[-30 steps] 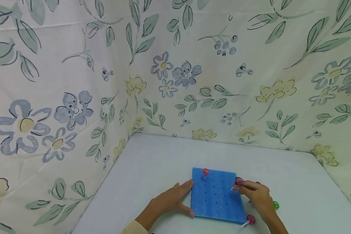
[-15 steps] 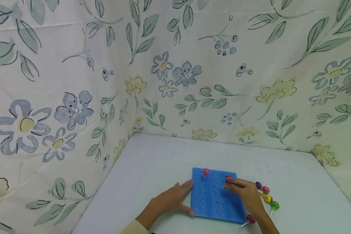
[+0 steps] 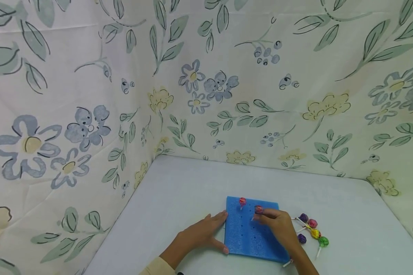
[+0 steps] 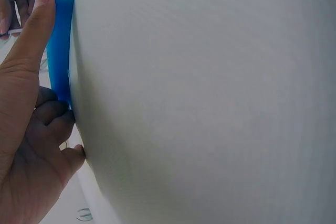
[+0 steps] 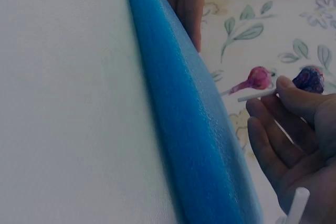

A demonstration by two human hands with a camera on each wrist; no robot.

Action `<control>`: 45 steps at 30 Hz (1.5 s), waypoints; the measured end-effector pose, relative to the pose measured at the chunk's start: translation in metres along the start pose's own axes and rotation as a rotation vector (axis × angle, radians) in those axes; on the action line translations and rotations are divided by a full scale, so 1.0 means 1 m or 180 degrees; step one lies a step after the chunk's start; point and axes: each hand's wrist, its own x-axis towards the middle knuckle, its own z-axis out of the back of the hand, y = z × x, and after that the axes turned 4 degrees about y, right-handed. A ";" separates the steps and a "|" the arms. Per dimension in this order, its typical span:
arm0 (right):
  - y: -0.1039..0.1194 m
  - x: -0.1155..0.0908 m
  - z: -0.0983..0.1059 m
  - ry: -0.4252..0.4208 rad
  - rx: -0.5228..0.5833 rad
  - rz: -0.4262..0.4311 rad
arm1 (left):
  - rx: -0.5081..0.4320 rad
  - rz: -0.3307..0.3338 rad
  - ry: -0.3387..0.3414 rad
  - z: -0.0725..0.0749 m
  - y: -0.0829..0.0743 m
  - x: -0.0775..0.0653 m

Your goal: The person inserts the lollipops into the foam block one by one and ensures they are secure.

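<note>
A blue foam board [image 3: 239, 242] with rows of small holes lies flat on the white table. In its far left part one red-pink lollipop [image 3: 242, 201] stands upright. My right hand [image 3: 280, 227] pinches another lollipop [image 3: 258, 209], with a dark red and purple wrapper, over the board's upper middle. In the right wrist view, the white stick of this held lollipop [image 5: 310, 80] points toward the board, its tip apart from the foam. My left hand [image 3: 201, 235] rests along the board's left side, thumb and fingers spread and touching its edge.
Right of the board lie several loose lollipops: purple [image 3: 301, 238], pink [image 3: 312, 223], yellow [image 3: 315, 233] and green [image 3: 324, 241]. Another stick [image 3: 287, 263] shows by the board's near right corner, partly behind my right forearm. Floral cloth [image 3: 241, 114] hangs behind and left of the table.
My right hand has carried the held lollipop leftward from the board's right edge to above its upper middle. The loose lollipops on the right have come into view. My left hand stays in place.
</note>
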 end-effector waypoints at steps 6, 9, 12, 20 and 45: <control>-0.001 0.005 -0.008 -0.0004 0.0023 0.0038 | 0.0030 -0.0006 -0.0003 0.000 0.001 0.001; 0.000 0.007 -0.013 -0.0024 0.0012 0.0083 | 0.0027 -0.0007 -0.0002 0.000 0.000 0.000; 0.001 0.009 -0.018 -0.0041 -0.0033 0.0120 | 0.0008 0.0006 0.0000 0.001 0.000 -0.001; -0.004 0.018 -0.028 -0.0025 -0.0086 0.0102 | 0.0015 -0.0078 -0.0040 0.001 -0.002 -0.003; 0.002 0.021 -0.040 -0.0003 -0.0282 0.0189 | 0.0045 -0.0073 -0.0033 0.001 -0.002 -0.003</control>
